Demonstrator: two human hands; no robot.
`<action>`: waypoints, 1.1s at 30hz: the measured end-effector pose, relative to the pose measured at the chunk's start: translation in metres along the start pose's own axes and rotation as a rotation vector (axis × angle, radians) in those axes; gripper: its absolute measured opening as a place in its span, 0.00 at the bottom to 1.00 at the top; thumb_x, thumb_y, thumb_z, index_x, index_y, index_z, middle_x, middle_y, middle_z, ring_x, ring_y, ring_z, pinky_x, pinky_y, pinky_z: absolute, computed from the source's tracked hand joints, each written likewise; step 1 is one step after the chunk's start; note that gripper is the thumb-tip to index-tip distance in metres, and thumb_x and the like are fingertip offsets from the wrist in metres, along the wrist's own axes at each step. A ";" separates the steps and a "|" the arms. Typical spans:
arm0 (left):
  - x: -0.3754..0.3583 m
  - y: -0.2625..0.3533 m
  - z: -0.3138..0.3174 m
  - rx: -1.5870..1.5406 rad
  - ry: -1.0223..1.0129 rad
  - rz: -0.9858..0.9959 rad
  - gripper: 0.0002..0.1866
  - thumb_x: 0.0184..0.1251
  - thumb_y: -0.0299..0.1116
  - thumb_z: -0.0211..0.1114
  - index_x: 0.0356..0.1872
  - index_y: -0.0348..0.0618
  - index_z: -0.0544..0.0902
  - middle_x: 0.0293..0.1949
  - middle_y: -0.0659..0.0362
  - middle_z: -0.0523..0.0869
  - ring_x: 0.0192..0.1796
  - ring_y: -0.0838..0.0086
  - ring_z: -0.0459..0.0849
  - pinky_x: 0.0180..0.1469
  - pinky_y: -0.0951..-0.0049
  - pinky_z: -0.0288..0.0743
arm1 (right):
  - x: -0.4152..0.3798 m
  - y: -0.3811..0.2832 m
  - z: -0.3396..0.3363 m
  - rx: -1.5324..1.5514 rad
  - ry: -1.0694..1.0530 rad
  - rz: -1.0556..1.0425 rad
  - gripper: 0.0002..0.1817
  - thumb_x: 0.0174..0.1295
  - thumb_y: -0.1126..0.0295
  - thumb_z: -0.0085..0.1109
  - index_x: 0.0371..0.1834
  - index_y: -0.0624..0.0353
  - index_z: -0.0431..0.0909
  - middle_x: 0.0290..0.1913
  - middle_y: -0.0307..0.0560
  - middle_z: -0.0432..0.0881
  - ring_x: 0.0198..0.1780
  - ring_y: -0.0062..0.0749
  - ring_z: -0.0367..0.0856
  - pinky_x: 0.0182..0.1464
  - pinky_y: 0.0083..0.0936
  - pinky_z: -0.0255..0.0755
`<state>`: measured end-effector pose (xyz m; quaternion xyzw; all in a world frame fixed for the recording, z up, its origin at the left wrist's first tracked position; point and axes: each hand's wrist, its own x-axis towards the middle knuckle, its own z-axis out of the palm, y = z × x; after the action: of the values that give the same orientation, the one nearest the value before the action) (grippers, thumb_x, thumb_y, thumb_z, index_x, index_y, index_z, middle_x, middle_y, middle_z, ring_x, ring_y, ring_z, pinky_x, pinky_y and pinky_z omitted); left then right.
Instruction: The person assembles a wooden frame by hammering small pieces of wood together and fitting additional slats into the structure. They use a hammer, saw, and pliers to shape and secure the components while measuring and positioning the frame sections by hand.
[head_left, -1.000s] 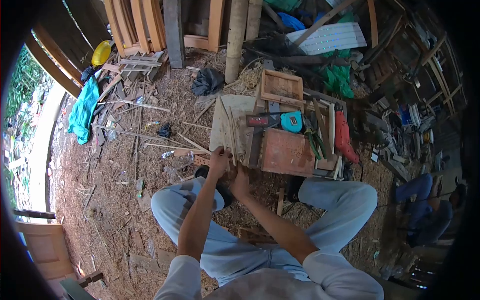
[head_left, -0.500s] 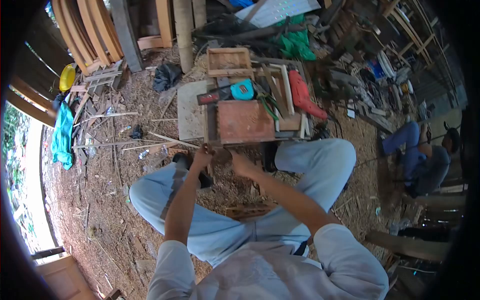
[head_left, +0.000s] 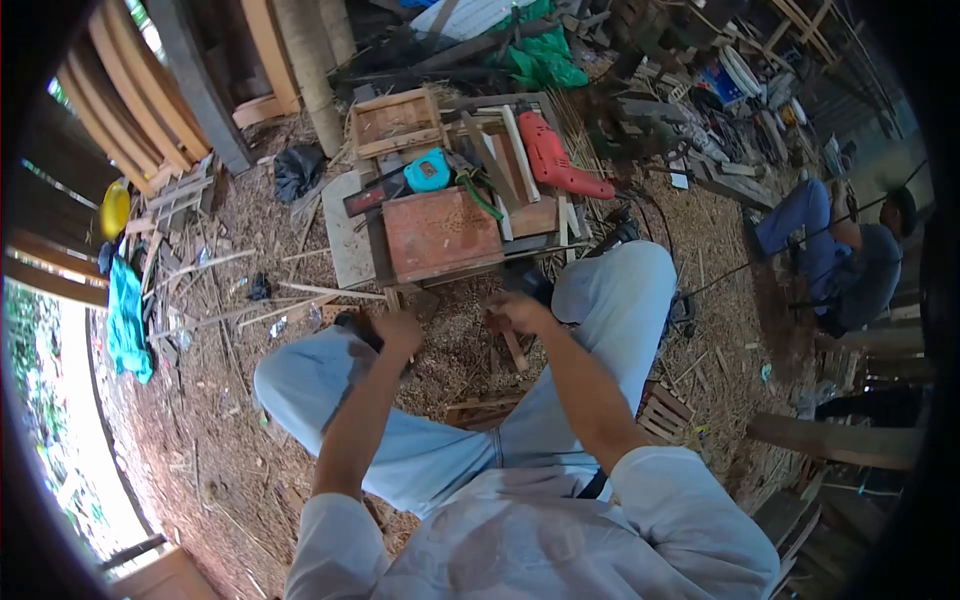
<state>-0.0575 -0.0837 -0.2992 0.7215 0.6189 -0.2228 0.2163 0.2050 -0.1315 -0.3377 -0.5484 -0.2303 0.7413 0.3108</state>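
My left hand is closed in front of the low bench, above my left shin. The end of a short wooden strip pokes out past its fingers. My right hand is closed too, between my knees, with a second small wooden piece slanting down below it. The hands are apart. Just beyond them on the bench lies a reddish wooden board. A turquoise tape measure, green-handled pliers and a red power drill are around it.
An open wooden box stands at the bench's back. Wood shavings and thin sticks cover the ground. A black bag and green plastic lie beyond. Curved timbers lean at the left. Another person sits at the right.
My hands have moved farther apart and back from the bench edge. A wooden piece now shows below my right hand. The view has turned, shifting the bench leftward.
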 end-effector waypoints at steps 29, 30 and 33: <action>-0.034 0.099 0.004 -1.299 -0.055 0.081 0.17 0.72 0.35 0.60 0.52 0.34 0.68 0.43 0.49 0.81 0.44 0.68 0.81 0.46 0.66 0.77 | -0.029 0.009 0.017 -1.060 0.173 -0.482 0.20 0.52 0.69 0.68 0.46 0.61 0.71 0.35 0.56 0.81 0.37 0.55 0.81 0.40 0.40 0.75; -0.040 0.093 -0.006 -1.303 -0.014 0.094 0.17 0.72 0.35 0.60 0.52 0.34 0.68 0.43 0.49 0.81 0.44 0.68 0.81 0.46 0.66 0.77 | -0.039 -0.010 0.020 -1.072 0.170 -0.520 0.20 0.52 0.69 0.68 0.46 0.61 0.71 0.35 0.56 0.81 0.37 0.55 0.81 0.40 0.40 0.75; -0.057 0.063 -0.010 -1.661 0.157 0.611 0.22 0.72 0.26 0.57 0.60 0.41 0.57 0.55 0.49 0.76 0.57 0.67 0.78 0.56 0.67 0.76 | -0.088 -0.065 0.042 -0.832 -0.018 -0.560 0.25 0.53 0.69 0.71 0.52 0.61 0.71 0.45 0.52 0.80 0.44 0.38 0.82 0.44 0.33 0.77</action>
<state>-0.0019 -0.1322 -0.2558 0.4785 0.3740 0.4159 0.6769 0.1961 -0.1487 -0.2224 -0.5364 -0.6475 0.4796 0.2510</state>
